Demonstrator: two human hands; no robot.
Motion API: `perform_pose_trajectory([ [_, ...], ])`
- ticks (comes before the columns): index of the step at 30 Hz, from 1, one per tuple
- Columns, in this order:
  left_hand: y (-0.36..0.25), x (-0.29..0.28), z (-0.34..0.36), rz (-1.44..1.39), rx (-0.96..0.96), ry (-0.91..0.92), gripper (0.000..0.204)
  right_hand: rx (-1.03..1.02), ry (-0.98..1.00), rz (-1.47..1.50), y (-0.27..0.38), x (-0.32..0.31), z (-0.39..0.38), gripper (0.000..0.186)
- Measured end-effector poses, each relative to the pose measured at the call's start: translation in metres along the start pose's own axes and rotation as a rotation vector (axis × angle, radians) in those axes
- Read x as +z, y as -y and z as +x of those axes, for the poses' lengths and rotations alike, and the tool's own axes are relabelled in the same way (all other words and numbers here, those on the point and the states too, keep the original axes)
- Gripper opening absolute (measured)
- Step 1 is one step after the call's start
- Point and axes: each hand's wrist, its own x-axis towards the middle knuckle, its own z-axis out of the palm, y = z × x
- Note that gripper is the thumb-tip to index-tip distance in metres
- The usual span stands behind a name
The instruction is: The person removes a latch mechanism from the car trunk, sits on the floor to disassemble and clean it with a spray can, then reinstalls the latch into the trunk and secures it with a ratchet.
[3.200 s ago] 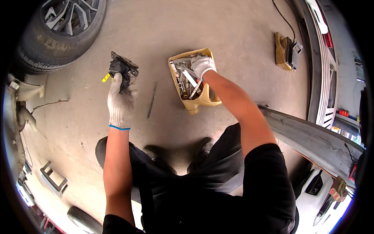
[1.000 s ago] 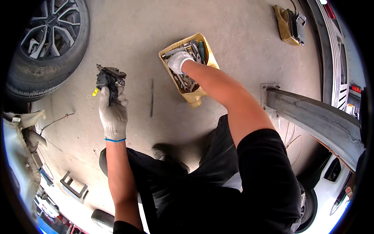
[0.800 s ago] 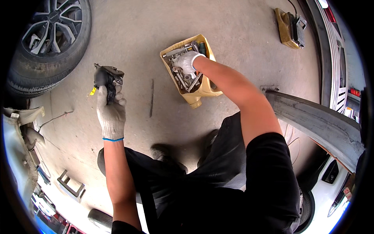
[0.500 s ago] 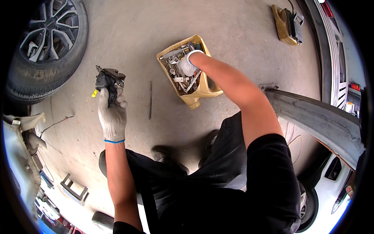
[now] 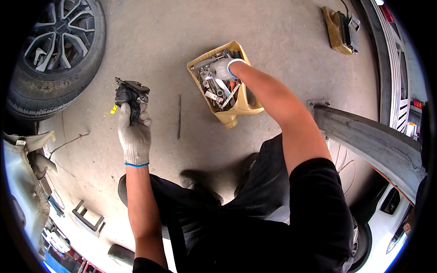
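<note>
My gloved left hand [image 5: 135, 136] is closed around a dark car part [image 5: 131, 94]. This part has a black body, a flat metal bracket on top and a yellow tag at its left side. Over on the right, a yellow plastic jug [image 5: 231, 117] with one side cut away lies on the floor, filled with loose metal tools [image 5: 219, 91], sockets and wrenches among them. Inside its far end is my gloved right hand [image 5: 223, 69], reaching down among the tools. The fingers of that hand are mostly hidden, so any grip there cannot be made out.
A thin dark rod [image 5: 179, 117] lies on the concrete between my hands. At the far left rests a wheel with its tyre [image 5: 79, 84]. A grey metal beam [image 5: 364, 132] extends on the right. Another cut yellow container [image 5: 336, 34] holds a dark device at the far right.
My right hand has shifted slightly within the jug, uncovering more tools, including something orange. My left hand keeps its grip on the car part. The whole view has moved a little.
</note>
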Motion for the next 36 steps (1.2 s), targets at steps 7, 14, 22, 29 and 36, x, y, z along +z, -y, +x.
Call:
perform_pose_trajectory([
  [7, 0.002, 0.000, 0.001, -0.057, 0.001, -0.062, 0.042, 0.076, 0.099, 0.049, 0.020, -0.048, -0.026, 0.025],
  [14, 0.002, -0.010, 0.003, -0.068, -0.033, -0.071, 0.034, 0.109, -0.124, 0.030, 0.024, -0.034, -0.021, 0.056],
  [22, 0.004, -0.016, 0.008, -0.117, -0.022, -0.038, 0.032, 0.144, 0.080, -0.047, 0.042, -0.033, -0.031, 0.050],
  [29, 0.003, -0.011, 0.005, -0.111, -0.036, 0.002, 0.034, -0.013, 0.258, -0.317, 0.013, -0.023, -0.009, 0.032],
  [36, 0.002, -0.004, -0.005, -0.047, -0.015, -0.117, 0.036, 0.063, -0.115, -0.467, 0.058, -0.025, -0.021, 0.033],
])
